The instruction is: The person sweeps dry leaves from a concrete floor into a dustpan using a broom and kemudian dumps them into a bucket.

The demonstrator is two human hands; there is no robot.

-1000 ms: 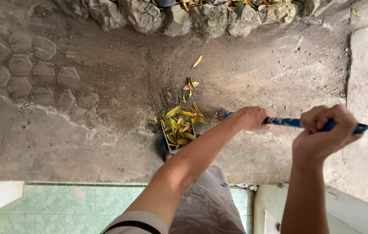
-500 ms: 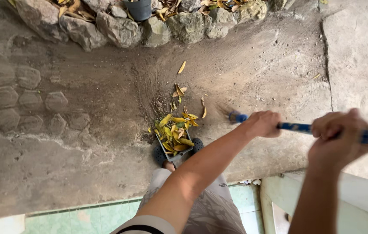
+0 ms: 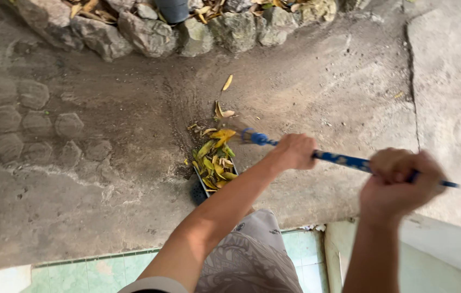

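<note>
Head view, looking straight down. Nearest, at 6 o'clock: patterned grey trousers (image 3: 252, 260) of the person, over a strip of pale green tiled floor (image 3: 95, 271), with a white ledge (image 3: 447, 255) at 4 o'clock. Right hand (image 3: 399, 184), at 4 o'clock: fist closed tight around the upper end of a blue broom handle (image 3: 344, 160), thumb side up, somewhat blurred. Left hand (image 3: 294, 152), just right of centre: fingers wrapped firmly around the same handle lower down, the forearm running in from 6 o'clock. The handle lies slanted across the frame from 4 o'clock toward centre, its blue lower end showing just beyond the left hand's knuckles; the bristles are too blurred to make out. Dustpan (image 3: 200, 187), dark, at centre and slightly toward 7 o'clock: resting on the ground, mouth toward 12 o'clock, heaped with yellow and green leaves (image 3: 215, 157) (the pile touches the handle's lower end). Ground: packed grey-brown concrete ground (image 3: 133, 179), dusty, with sweep marks. Loose leaves (image 3: 223, 113) lie just beyond the pile toward 12 o'clock, and a single yellow leaf (image 3: 227, 82) farther on. Hexagonal paving stones (image 3: 35, 122) are set into the ground at 9 o'clock. A paler slab (image 3: 453, 81) with a crack along its edge sits at 2 o'clock. Farthest, along 12 o'clock: a row of rough rocks (image 3: 149, 35), a dark pot (image 3: 173, 8) standing behind them, and dry leaves among the stones.
</note>
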